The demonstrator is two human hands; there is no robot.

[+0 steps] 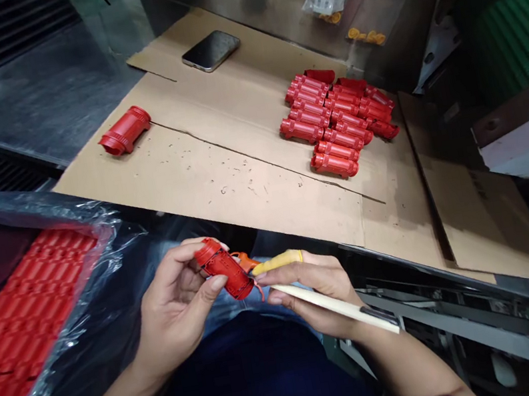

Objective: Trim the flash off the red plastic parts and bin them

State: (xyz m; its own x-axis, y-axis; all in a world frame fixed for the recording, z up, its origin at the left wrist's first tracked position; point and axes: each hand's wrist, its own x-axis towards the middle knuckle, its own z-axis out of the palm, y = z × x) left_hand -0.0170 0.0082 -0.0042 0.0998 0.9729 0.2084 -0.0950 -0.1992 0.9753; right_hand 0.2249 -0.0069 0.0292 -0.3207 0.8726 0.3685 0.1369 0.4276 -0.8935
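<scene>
My left hand holds a ribbed red plastic moulded part between thumb and fingers. My right hand grips a long cream-coloured handle, and its tip is hidden behind the fingers. A yellow finger cot covers one finger of that hand. The covered finger lies close to the red part. A small orange plastic scrap sticks out at the part's edge, between my hands.
Beyond my hands, a cardboard sheet carries a pile of red parts, one separate red part and a smartphone. Many red parts lie in clear plastic at left. A green conveyor belt runs at right.
</scene>
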